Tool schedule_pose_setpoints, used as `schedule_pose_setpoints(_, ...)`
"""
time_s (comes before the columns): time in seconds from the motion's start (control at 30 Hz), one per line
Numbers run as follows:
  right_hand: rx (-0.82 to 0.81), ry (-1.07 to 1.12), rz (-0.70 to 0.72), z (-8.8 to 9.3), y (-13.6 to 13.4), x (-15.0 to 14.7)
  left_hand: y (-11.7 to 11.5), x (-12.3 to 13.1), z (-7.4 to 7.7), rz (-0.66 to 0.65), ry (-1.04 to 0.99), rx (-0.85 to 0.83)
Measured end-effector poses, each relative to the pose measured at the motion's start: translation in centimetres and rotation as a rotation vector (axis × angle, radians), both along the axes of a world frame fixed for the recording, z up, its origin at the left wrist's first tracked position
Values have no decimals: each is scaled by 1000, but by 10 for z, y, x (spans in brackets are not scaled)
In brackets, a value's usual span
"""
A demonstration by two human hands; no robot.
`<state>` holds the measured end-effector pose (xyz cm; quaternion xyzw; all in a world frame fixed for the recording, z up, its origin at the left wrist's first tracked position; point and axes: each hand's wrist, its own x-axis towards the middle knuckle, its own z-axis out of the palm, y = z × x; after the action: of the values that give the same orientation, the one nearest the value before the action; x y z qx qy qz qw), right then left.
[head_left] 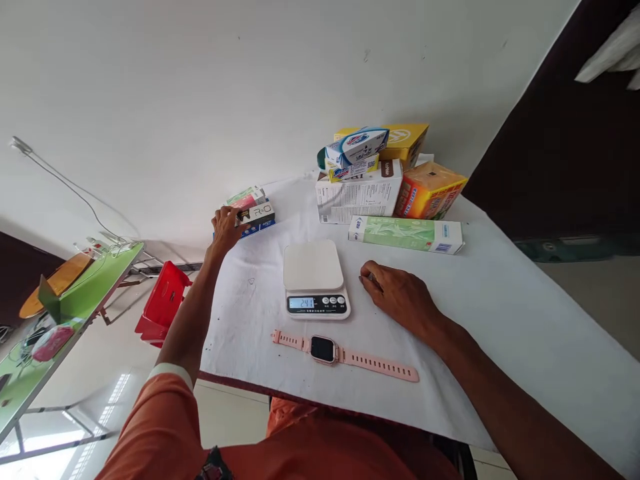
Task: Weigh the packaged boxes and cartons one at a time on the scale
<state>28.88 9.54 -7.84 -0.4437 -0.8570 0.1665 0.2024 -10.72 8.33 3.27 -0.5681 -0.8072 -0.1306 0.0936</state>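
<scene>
Head view: left arm (195,300) stretches forward, left fingers (226,213) grasping a black-and-white box (261,213), right fingers (373,269) clenched.

Head camera: worn on the person's head, looking forward and down from above the near table edge.
Facing: across the white-covered table (500,293) to the pale wall (200,80) at the far side.
Nearest: the orange shirt (310,453), cut off at the bottom.
Middle: the white scale (313,267), seen from above.
Hands: both in view, the left hand (227,230) farther away, the right hand (397,290) nearer.
Left side: wide enough to reach the green table (107,270), beyond the red chair (163,303).
</scene>
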Motion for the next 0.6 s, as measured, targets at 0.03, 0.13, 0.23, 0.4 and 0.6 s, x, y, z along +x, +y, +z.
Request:
schedule_pose_setpoints(0.03, 4, 10, -3, 0, 0, 0, 5, -5, -3, 25, 8, 14)
schedule_pose_setpoints(0.13, 14, 22, -11, 0, 0, 0, 13, -12, -15, 30, 28, 57)
schedule_pose_setpoints(0.23, 3, 1, 1, 0, 1, 0, 16, -14, -24, 1, 0, 74)
schedule_pose_setpoints(0.4, -28, -49, -8, 5, -1, -1, 22, -14, -24, 28, -32, 118)
schedule_pose_setpoints(0.6, -97, -131, -7, 20, -3, -3, 37, 18, -10, -55, -42, 134)
